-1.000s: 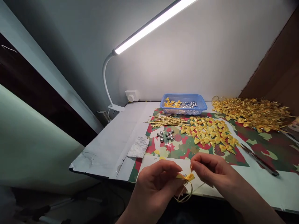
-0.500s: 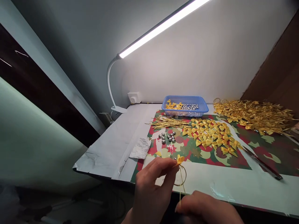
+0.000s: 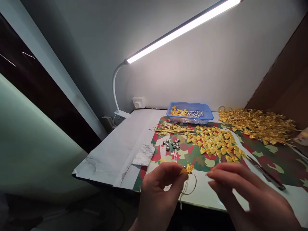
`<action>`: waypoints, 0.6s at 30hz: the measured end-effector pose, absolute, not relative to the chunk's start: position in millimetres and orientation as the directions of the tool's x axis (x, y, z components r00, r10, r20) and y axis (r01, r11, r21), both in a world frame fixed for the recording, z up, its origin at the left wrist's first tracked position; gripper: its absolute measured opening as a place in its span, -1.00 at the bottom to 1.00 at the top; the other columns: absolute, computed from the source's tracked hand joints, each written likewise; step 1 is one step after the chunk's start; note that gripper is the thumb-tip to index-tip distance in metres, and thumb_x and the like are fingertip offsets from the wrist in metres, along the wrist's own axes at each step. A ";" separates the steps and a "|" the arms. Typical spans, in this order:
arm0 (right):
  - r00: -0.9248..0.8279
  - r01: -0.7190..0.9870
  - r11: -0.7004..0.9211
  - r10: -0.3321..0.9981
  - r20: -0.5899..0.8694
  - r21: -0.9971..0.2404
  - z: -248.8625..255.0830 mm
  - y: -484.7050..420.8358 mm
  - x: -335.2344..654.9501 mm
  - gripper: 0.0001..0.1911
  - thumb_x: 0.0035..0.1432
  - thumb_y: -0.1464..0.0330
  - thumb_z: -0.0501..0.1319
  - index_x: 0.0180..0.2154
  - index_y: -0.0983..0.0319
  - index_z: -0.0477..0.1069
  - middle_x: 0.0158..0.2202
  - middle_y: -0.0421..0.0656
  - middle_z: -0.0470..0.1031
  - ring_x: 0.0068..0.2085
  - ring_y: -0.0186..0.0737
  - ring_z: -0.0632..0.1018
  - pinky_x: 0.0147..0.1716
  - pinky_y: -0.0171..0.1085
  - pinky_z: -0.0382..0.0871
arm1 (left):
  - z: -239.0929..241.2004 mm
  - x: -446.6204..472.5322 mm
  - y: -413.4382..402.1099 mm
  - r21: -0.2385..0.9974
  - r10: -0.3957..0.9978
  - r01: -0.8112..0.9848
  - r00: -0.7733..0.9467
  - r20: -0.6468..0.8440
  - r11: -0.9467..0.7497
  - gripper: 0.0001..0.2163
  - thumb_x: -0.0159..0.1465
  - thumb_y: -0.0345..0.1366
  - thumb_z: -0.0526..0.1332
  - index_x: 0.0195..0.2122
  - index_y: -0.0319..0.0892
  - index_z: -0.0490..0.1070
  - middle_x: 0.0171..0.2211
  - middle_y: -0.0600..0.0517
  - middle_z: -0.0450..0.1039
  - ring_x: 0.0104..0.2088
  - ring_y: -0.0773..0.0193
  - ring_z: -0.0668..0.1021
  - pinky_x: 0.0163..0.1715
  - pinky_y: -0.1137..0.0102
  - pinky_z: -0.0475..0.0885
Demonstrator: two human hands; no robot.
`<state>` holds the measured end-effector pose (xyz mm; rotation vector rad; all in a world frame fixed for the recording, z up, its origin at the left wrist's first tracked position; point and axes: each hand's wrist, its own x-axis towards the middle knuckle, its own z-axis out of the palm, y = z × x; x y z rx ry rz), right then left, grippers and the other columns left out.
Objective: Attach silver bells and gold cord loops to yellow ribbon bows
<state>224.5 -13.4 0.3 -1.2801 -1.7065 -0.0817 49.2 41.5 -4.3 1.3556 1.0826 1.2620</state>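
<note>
My left hand pinches a small yellow ribbon bow with a gold cord loop hanging below it, just above the table's near edge. My right hand hovers to the right of the bow, fingers slightly curled and apart, holding nothing that I can see. On the patterned mat lie a spread of loose yellow bows, a bundle of gold cords and a few silver bells.
A blue basket with bows and bells stands at the back. A heap of finished gold-looped bows lies at the back right. Scissors lie on the right, a crumpled white paper on the left. A clamp lamp stands overhead.
My right hand came up from below the table edge to the right of the bow and opened. My left hand kept the bow pinched in about the same place.
</note>
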 end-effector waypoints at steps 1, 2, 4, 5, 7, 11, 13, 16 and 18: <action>-0.014 0.756 0.467 0.712 0.702 -0.459 3.3 -8.3 228.8 -0.89 0.29 0.41 0.22 -0.17 0.14 0.49 -0.24 -0.14 0.54 -0.34 -0.30 0.61 -0.42 -0.42 0.53 | -3.7 50.0 40.9 0.986 0.983 0.012 0.078 0.164 -0.166 -0.90 0.07 -0.39 0.47 -0.44 -0.07 0.59 -0.49 0.11 0.61 -0.46 0.25 0.63 -0.40 0.49 0.56; -0.062 0.741 0.502 0.713 0.699 -0.446 5.3 -3.1 231.0 -0.88 0.28 0.43 0.23 -0.15 0.14 0.48 -0.25 -0.15 0.52 -0.33 -0.31 0.60 -0.40 -0.42 0.52 | -3.2 50.7 40.1 0.984 0.981 0.025 0.081 0.174 -0.177 -0.90 0.07 -0.39 0.46 -0.44 -0.07 0.59 -0.49 0.11 0.61 -0.46 0.25 0.63 -0.39 0.48 0.56; -0.156 0.716 0.566 0.700 0.697 -0.409 6.2 5.9 230.2 -0.86 0.26 0.47 0.24 -0.16 0.15 0.46 -0.27 -0.17 0.50 -0.32 -0.32 0.56 -0.38 -0.40 0.49 | -2.6 51.8 38.4 0.980 0.978 0.045 0.092 0.187 -0.192 -0.90 0.08 -0.40 0.46 -0.45 -0.07 0.59 -0.49 0.12 0.62 -0.46 0.25 0.63 -0.37 0.47 0.57; -0.190 0.715 0.581 0.697 0.692 -0.388 5.5 9.2 228.0 -0.87 0.26 0.50 0.23 -0.18 0.16 0.46 -0.29 -0.17 0.49 -0.32 -0.32 0.54 -0.38 -0.38 0.48 | -2.9 52.1 37.8 0.980 0.977 0.055 0.106 0.187 -0.193 -0.90 0.07 -0.41 0.46 -0.46 -0.08 0.59 -0.49 0.11 0.62 -0.45 0.25 0.63 -0.36 0.47 0.57; -0.250 0.711 0.609 0.686 0.684 -0.352 4.1 12.4 222.5 -0.86 0.27 0.54 0.18 -0.24 0.20 0.42 -0.32 -0.17 0.47 -0.34 -0.30 0.50 -0.38 -0.32 0.44 | -4.4 52.2 37.4 0.983 0.974 0.060 0.157 0.163 -0.174 -0.90 0.08 -0.41 0.45 -0.47 -0.10 0.58 -0.50 0.10 0.61 -0.46 0.26 0.63 -0.36 0.47 0.56; -0.161 0.668 0.601 0.692 0.704 -0.439 11.7 12.0 217.1 -0.83 0.28 0.56 0.11 -0.31 0.21 0.37 -0.29 -0.17 0.46 -0.32 -0.31 0.47 -0.33 -0.31 0.39 | -7.4 52.4 37.4 0.999 0.967 -0.026 0.253 -0.028 0.035 -0.91 0.07 -0.43 0.44 -0.46 -0.16 0.56 -0.51 0.09 0.59 -0.45 0.29 0.60 -0.39 0.50 0.52; -0.040 0.607 0.553 0.738 0.673 -0.571 20.9 14.7 217.4 -0.85 0.30 0.50 0.15 -0.32 0.18 0.37 -0.27 -0.20 0.45 -0.30 -0.35 0.49 -0.33 -0.37 0.39 | -6.6 53.3 36.6 0.980 0.943 -0.121 0.311 -0.116 0.160 -0.91 0.06 -0.44 0.43 -0.45 -0.20 0.54 -0.52 0.09 0.56 -0.46 0.33 0.57 -0.41 0.51 0.50; -0.043 0.240 0.374 0.926 0.375 -0.896 32.7 29.0 217.4 -0.87 0.34 0.37 0.17 -0.32 0.17 0.37 -0.37 -0.27 0.41 -0.43 -0.43 0.48 -0.48 -0.46 0.43 | -3.3 55.0 35.1 0.923 0.883 -0.238 0.435 -0.178 0.303 -0.91 0.05 -0.48 0.42 -0.47 -0.25 0.53 -0.52 0.09 0.54 -0.48 0.37 0.55 -0.40 0.49 0.49; -0.174 -0.094 0.108 0.977 0.123 -0.990 35.5 43.6 217.2 -0.83 0.33 0.27 0.20 -0.32 0.18 0.36 -0.40 -0.27 0.40 -0.45 -0.39 0.51 -0.57 -0.44 0.47 | -1.8 55.0 35.1 0.881 0.845 -0.282 0.494 -0.206 0.380 -0.86 -0.01 -0.53 0.44 -0.49 -0.27 0.52 -0.55 0.11 0.53 -0.53 0.42 0.52 -0.44 0.53 0.47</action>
